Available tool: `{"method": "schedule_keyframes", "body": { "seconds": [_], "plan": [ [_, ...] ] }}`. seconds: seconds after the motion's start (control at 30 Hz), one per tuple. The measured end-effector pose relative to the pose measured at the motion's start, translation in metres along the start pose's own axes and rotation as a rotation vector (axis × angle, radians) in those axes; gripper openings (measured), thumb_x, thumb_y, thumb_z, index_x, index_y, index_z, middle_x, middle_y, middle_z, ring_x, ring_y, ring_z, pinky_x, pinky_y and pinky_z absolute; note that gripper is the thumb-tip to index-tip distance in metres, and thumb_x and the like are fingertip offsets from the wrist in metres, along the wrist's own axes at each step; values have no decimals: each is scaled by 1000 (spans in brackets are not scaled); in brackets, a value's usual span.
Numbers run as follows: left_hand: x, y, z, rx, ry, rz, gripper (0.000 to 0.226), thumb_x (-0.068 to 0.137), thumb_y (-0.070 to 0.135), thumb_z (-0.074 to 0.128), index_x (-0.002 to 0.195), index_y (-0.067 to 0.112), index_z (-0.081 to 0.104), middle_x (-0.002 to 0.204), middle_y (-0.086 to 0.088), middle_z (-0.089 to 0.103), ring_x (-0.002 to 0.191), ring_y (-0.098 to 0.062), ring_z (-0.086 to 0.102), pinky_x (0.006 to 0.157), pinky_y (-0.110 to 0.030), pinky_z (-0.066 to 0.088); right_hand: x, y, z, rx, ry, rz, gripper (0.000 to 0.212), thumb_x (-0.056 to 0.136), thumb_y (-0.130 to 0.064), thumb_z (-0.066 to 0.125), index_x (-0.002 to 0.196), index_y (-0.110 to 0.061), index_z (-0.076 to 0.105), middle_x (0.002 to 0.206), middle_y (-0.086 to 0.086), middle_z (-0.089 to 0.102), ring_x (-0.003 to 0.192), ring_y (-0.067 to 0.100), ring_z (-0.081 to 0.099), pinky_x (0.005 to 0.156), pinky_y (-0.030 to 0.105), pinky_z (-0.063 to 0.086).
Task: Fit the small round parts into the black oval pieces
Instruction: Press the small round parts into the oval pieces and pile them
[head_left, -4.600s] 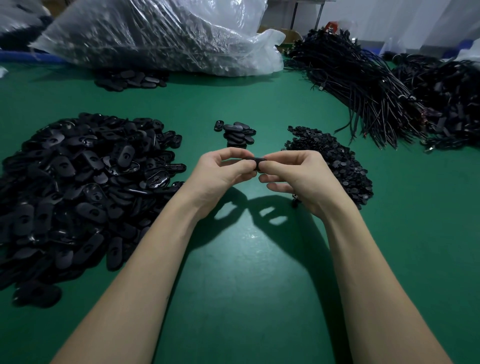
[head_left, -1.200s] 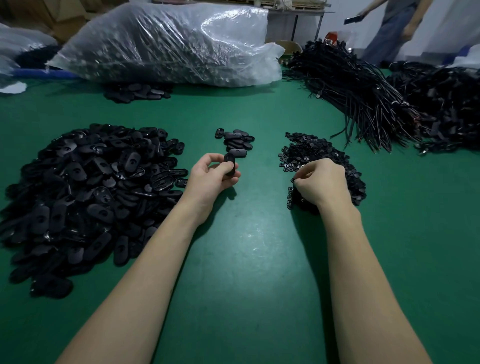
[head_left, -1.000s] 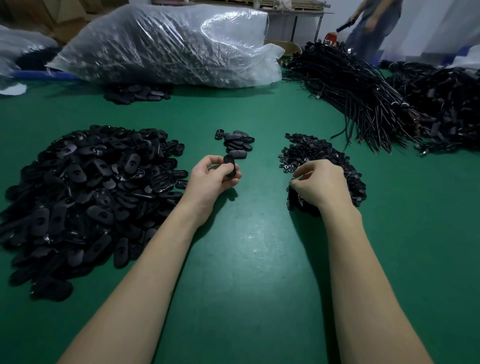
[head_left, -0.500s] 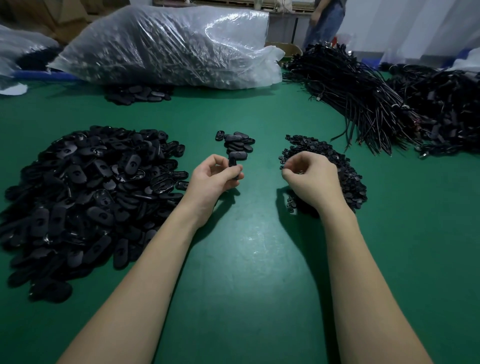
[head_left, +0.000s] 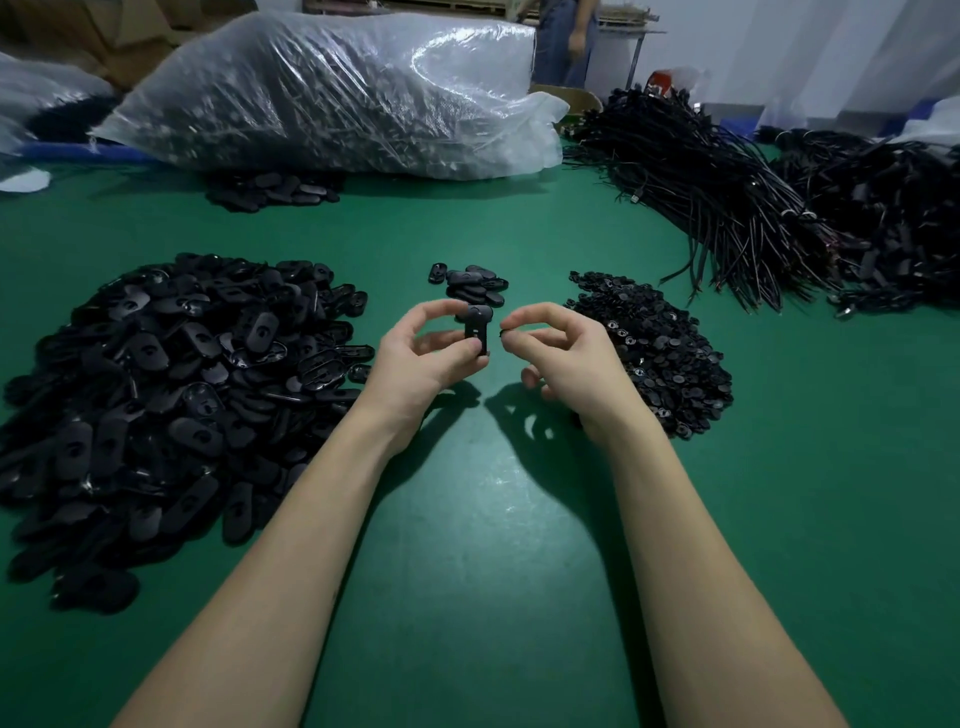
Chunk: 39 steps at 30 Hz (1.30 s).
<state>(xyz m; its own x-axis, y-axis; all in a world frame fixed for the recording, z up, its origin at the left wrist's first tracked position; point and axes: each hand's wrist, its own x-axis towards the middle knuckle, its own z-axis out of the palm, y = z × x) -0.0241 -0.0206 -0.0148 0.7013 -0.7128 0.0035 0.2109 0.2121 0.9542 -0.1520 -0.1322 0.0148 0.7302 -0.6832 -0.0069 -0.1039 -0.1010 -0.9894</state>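
Observation:
My left hand (head_left: 423, 358) holds a black oval piece (head_left: 477, 327) upright between thumb and fingers, above the green table. My right hand (head_left: 563, 353) pinches a small round part (head_left: 503, 330) between thumb and forefinger, just right of the oval piece and a little apart from it. A big heap of black oval pieces (head_left: 171, 384) lies to the left. A heap of small round parts (head_left: 660, 348) lies to the right, behind my right hand. A small cluster of oval pieces (head_left: 470, 283) sits just beyond my hands.
A large clear plastic bag (head_left: 332, 98) full of dark parts lies at the back, with a few oval pieces (head_left: 270, 189) in front of it. Bundles of black cables (head_left: 727, 197) fill the back right. A person (head_left: 563, 41) stands beyond the table.
My right hand has lifted off the heap of round parts and moved left toward the oval piece, now pinching a small part. My left hand has raised the oval piece slightly.

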Motion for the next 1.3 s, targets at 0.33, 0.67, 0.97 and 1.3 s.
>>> {"method": "schedule_keyframes", "body": {
  "seconds": [0.33, 0.67, 0.97, 1.3],
  "plan": [
    [-1, 7, 3, 63, 70, -28, 9, 94, 7, 68, 96, 16, 66, 90, -9, 78, 83, -20, 76, 68, -22, 57, 0, 2, 5, 42, 70, -1, 7, 92, -8, 74, 94, -15, 73, 83, 1, 74, 48, 8, 52, 49, 18, 42],
    [-2, 6, 7, -37, 64, -13, 7, 91, -2, 69, 92, 4, 66, 91, -14, 77, 89, -28, 76, 79, -24, 59, 1, 1, 6, 31, 107, -60, 6, 90, -11, 77, 90, -17, 79, 64, -11, 73, 47, 0, 51, 46, 11, 39],
    [-5, 7, 8, -9, -11, 6, 9, 89, -4, 70, 94, 3, 69, 97, -16, 77, 95, -32, 75, 85, -26, 59, 3, 3, 7, 26, 141, -51, 11, 85, -11, 82, 80, -20, 78, 64, -12, 74, 54, -8, 62, 55, 5, 43],
    [-7, 5, 7, 106, -24, 11, 8, 89, -4, 69, 96, 0, 67, 97, -17, 77, 94, -29, 75, 89, -32, 59, 3, 2, 6, 17, 132, 24, 10, 82, -17, 85, 78, -23, 78, 65, -9, 75, 52, -6, 60, 58, 12, 43]
  ]
}}
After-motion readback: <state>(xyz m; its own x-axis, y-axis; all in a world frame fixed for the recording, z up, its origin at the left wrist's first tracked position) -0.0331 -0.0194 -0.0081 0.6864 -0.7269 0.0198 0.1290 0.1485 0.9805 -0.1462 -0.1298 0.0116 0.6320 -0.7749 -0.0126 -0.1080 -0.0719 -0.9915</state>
